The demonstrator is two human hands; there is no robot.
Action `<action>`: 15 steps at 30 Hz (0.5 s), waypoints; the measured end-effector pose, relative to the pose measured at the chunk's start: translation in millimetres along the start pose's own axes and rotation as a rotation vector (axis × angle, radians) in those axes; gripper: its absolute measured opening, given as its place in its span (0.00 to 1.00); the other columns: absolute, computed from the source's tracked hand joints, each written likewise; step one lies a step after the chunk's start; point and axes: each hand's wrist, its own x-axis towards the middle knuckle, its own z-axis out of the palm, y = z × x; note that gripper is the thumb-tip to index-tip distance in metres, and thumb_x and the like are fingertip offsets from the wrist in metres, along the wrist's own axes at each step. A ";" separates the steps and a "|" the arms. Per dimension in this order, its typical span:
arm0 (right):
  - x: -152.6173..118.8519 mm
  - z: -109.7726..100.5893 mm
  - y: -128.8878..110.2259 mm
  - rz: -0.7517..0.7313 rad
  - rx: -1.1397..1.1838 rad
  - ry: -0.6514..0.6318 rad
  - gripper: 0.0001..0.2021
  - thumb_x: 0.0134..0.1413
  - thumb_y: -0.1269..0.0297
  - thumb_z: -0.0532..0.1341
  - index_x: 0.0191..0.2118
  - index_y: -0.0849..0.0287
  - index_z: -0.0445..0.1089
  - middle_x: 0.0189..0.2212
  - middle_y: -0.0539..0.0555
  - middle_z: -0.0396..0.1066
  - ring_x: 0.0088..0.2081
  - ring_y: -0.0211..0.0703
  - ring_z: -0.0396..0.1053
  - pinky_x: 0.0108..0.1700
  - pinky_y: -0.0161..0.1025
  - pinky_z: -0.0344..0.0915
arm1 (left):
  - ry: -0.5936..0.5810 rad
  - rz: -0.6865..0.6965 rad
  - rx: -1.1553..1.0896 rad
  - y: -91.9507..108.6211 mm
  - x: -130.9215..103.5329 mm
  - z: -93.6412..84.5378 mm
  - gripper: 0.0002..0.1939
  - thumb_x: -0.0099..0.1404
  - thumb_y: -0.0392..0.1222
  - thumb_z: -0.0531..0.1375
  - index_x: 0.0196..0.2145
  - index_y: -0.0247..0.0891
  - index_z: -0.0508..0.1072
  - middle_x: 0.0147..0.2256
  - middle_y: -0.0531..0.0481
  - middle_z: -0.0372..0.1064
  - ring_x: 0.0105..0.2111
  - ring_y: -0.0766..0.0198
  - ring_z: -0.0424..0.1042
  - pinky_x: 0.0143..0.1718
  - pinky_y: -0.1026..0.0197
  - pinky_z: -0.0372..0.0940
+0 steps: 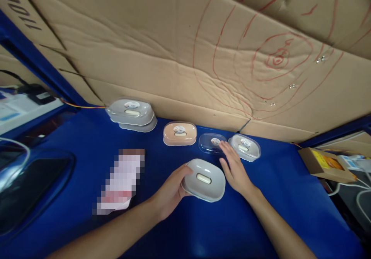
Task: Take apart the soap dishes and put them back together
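A pale grey oval dish point(213, 191) with a cream oblong piece in its middle is gripped at its left edge by my left hand point(173, 189), thumb over the rim and fingers beneath. To the right of the dish, my right hand point(236, 170) has its fingers stretched out and apart. Its fingertips are at the right edge of a clear oval lid point(206, 144) bearing a round label; whether they touch it is hard to tell. Just right of the lid stands a lidded grey dish point(251, 149). A lidded peach dish point(169, 132) sits to the left of the clear lid.
Stacked lidded grey dishes point(116, 111) stand at the back left of the blue table point(162, 236). A pixelated flat item point(123, 180) lies left of my left hand. Behind rises a cardboard wall point(145, 39) with red lines. A small open box point(315, 162) is at far right.
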 end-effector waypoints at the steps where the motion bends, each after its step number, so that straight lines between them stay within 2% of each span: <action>1: 3.9 3.0 3.5 0.007 -0.051 -0.022 0.26 0.76 0.63 0.51 0.75 0.53 0.51 0.71 0.62 0.60 0.74 0.55 0.55 0.72 0.65 0.56 | 0.007 -0.001 0.010 -0.5 -1.0 -0.7 0.15 0.66 0.43 0.63 0.50 0.38 0.78 0.42 0.45 0.80 0.41 0.56 0.77 0.40 0.57 0.72; 3: 6.4 6.8 7.5 -0.001 -0.111 -0.060 0.26 0.75 0.62 0.54 0.74 0.52 0.54 0.69 0.62 0.63 0.72 0.58 0.58 0.71 0.66 0.56 | 0.019 -0.022 0.020 -0.3 -3.2 -0.3 0.16 0.67 0.43 0.63 0.51 0.37 0.78 0.43 0.45 0.79 0.41 0.57 0.76 0.40 0.59 0.71; 6: -0.1 6.9 9.7 0.011 -0.137 -0.059 0.24 0.71 0.56 0.62 0.68 0.50 0.65 0.63 0.62 0.69 0.67 0.61 0.63 0.67 0.67 0.60 | 0.027 -0.071 0.020 1.3 -6.7 2.7 0.17 0.66 0.44 0.63 0.50 0.37 0.78 0.42 0.45 0.79 0.41 0.57 0.75 0.40 0.59 0.70; 9: -6.7 4.9 13.2 0.009 -0.138 -0.078 0.27 0.67 0.52 0.65 0.68 0.47 0.65 0.66 0.63 0.64 0.70 0.64 0.58 0.66 0.67 0.62 | 0.012 -0.098 0.033 2.2 -9.4 4.9 0.17 0.66 0.45 0.64 0.51 0.38 0.78 0.42 0.46 0.79 0.41 0.57 0.75 0.39 0.59 0.70; 11: -7.4 3.5 15.6 0.018 -0.085 -0.078 0.28 0.68 0.52 0.65 0.69 0.47 0.63 0.68 0.62 0.61 0.71 0.63 0.56 0.67 0.66 0.62 | 0.006 -0.117 0.022 2.2 -9.9 5.4 0.17 0.67 0.46 0.65 0.51 0.39 0.78 0.43 0.47 0.79 0.41 0.57 0.75 0.40 0.58 0.71; 15: -7.3 -3.1 6.5 0.163 0.166 0.083 0.22 0.74 0.54 0.56 0.68 0.49 0.64 0.64 0.61 0.67 0.66 0.55 0.67 0.66 0.57 0.66 | 0.011 -0.144 -0.037 4.6 -7.2 6.5 0.18 0.70 0.53 0.64 0.52 0.40 0.79 0.47 0.46 0.80 0.48 0.52 0.77 0.47 0.53 0.73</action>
